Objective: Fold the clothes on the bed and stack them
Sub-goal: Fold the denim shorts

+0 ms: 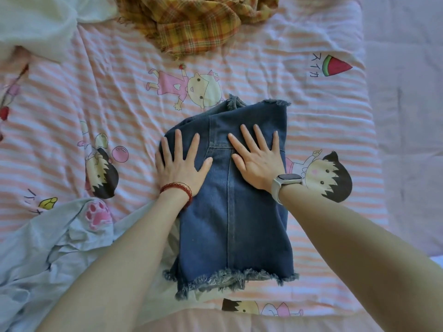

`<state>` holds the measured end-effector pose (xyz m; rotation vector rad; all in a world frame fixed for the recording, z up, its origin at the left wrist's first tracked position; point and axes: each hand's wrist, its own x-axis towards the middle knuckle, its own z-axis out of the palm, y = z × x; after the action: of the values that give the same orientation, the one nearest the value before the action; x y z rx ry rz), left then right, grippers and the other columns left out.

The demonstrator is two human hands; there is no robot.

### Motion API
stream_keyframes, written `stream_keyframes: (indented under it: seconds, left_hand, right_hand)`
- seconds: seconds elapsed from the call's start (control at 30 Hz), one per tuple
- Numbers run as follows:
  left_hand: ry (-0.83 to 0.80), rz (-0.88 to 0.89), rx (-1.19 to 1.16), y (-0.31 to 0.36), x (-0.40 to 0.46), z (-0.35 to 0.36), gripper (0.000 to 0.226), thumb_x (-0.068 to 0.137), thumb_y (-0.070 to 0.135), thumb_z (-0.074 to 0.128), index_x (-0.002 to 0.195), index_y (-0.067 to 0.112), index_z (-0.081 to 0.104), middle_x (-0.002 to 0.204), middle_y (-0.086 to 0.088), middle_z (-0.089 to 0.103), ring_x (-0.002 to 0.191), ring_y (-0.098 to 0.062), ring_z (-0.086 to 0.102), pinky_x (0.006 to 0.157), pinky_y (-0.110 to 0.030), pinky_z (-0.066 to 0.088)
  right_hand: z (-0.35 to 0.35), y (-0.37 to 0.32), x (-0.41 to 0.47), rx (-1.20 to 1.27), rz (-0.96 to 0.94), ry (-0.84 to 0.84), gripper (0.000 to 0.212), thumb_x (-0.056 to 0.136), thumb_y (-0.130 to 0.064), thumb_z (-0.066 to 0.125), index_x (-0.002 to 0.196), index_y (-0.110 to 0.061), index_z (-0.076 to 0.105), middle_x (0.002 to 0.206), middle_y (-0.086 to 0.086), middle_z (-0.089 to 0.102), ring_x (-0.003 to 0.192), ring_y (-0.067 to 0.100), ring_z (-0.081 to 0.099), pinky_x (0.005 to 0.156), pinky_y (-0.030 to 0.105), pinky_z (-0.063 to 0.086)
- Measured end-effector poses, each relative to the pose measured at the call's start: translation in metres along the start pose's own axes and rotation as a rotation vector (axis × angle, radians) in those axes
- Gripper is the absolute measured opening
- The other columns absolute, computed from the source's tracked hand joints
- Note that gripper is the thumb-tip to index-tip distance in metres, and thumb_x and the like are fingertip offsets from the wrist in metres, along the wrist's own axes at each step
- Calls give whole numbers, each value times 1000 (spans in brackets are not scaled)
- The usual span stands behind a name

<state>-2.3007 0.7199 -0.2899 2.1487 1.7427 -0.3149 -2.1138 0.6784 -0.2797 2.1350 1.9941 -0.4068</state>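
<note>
A folded dark blue denim garment [233,224] with frayed hems lies in the middle of the bed. My left hand [178,164], with a red bead bracelet at the wrist, presses flat on its upper left part, fingers spread. My right hand [257,159], with a white watch at the wrist, presses flat on its upper right part, fingers straight. A crumpled yellow plaid garment [191,22] lies at the far edge. A light blue garment [48,248] with a pink paw print lies crumpled at the near left.
The bed is covered by a pink-and-white striped sheet [107,92] with cartoon prints. White fabric [31,22] is bunched at the far left corner. A pale lavender cover [407,116] runs along the right side.
</note>
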Motion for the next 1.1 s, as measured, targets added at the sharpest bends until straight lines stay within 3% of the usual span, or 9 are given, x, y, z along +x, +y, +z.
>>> stream_keyframes:
  seconds: [0.37,0.53,0.63,0.73,0.83,0.9,0.97,1.03,1.1]
  left_hand:
    - [-40,25,-58,-5,-29,-6,68,92,61,22,146,36,-10,155,1,-20,143,-28,-15,116,-45,0]
    - [9,68,-62,-9,-92,15,79,87,64,31,145,33,-12,156,-5,-18,142,-30,-15,115,-44,0]
    - [-25,3,-133,-16,-129,33,83,89,56,42,138,31,-19,155,-11,-15,143,-33,-8,116,-41,-1]
    - [4,-18,-260,-14,-156,39,80,91,41,50,142,28,-10,156,-14,-6,143,-32,4,115,-38,9]
    - [95,-93,-567,-8,-171,35,74,89,24,59,149,19,15,153,-13,18,138,-27,24,109,-29,23]
    - [189,-211,-770,-7,-168,26,70,86,18,63,144,10,26,143,-16,32,131,-29,35,109,-33,29]
    - [326,-255,-782,-8,-153,11,66,84,18,66,139,2,34,137,-20,38,127,-32,38,108,-42,31]
    - [369,-274,-782,-10,-125,-6,67,84,23,65,139,2,34,139,-19,36,131,-30,34,110,-37,26]
    - [292,-324,-844,-13,-92,-22,71,85,32,63,142,5,29,144,-15,32,135,-26,30,111,-31,24]
  right_hand:
    - [25,3,-87,275,202,11,56,98,-40,28,148,-35,4,158,0,-10,144,24,-12,114,49,-3]
    - [50,-21,-156,378,246,87,60,87,-25,57,143,-17,36,152,19,20,138,47,20,109,55,26]
    - [64,-29,-190,392,256,93,64,77,-8,69,136,-2,45,144,28,32,129,52,34,101,59,36]
    - [73,-36,-216,447,246,66,56,80,-2,63,133,4,46,144,26,33,133,46,32,108,54,31]
    - [72,-37,-225,747,366,157,41,86,0,55,127,3,50,141,18,41,131,33,37,111,41,28]
    - [60,-30,-214,920,511,298,29,88,-4,54,117,-3,53,119,9,53,112,25,50,99,42,40]
    - [40,-18,-191,1037,588,351,20,91,-11,51,110,-16,50,102,-1,50,94,20,51,84,39,45]
    - [22,-3,-160,1113,578,311,20,94,-18,49,113,-24,46,99,-3,49,89,18,52,76,30,40]
    - [6,10,-129,1120,528,250,30,96,-22,47,125,-17,46,104,-6,52,91,13,53,78,24,37]
